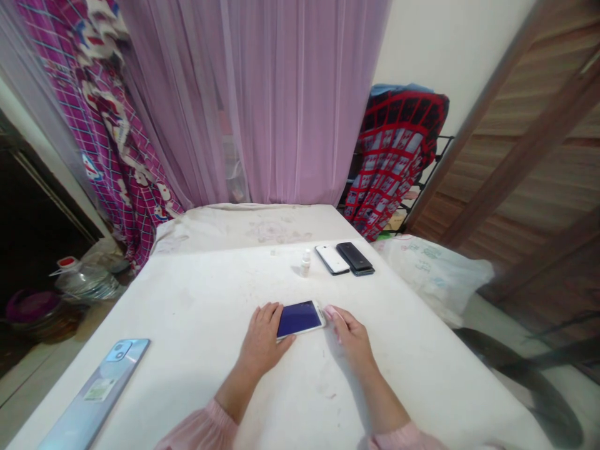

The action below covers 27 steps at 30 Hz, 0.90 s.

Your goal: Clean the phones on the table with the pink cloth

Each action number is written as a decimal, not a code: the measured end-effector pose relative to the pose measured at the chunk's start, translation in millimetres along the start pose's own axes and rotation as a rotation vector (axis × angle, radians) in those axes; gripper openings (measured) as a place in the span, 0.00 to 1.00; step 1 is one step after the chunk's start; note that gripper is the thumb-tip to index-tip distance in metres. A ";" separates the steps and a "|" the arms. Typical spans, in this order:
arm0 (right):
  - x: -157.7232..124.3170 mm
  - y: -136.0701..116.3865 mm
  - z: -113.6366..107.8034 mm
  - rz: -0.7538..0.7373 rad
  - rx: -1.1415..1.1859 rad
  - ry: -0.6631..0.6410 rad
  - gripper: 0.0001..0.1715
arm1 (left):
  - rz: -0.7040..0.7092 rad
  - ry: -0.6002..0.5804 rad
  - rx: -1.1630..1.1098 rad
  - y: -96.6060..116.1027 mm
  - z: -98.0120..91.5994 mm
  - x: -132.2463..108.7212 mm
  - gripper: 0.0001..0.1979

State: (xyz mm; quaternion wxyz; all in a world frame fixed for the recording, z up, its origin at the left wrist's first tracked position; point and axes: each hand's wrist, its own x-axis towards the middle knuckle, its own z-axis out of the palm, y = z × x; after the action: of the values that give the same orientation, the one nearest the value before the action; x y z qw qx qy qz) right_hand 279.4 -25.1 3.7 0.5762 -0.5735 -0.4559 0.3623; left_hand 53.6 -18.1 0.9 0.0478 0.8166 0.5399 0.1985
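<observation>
White phone (300, 317) lies between the tabletop's (197, 294) side edges; on my feed, left hand (265, 335) grasps its left end, right hand (350, 334) pinches pink cloth (330, 310).

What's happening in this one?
A person at a white table holds a phone by its left end with the left hand. The right hand pinches a pink cloth by its other end; contact is unclear. A bottle stands beyond; a blue phone lies at left.
</observation>
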 end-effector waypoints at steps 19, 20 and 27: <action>-15.2 -6.1 13.7 -0.764 -0.788 -0.183 0.15 | 0.031 -0.010 -0.016 -1.2 -1.1 -1.0 0.32; -15.9 -6.2 13.2 -0.765 -0.794 -0.187 0.15 | 0.035 -0.005 -0.019 -1.4 -1.0 -0.9 0.32; -13.3 -6.5 18.6 -0.753 -0.790 -0.186 0.17 | 0.052 0.003 -0.041 0.0 -2.2 1.3 0.30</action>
State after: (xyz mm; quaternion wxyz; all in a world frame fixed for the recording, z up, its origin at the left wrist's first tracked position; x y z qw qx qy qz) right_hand 257.0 -32.0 7.3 0.3642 -0.5089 -0.7798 -0.0181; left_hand 53.2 -17.2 3.3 0.0585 0.8289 0.5144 0.2119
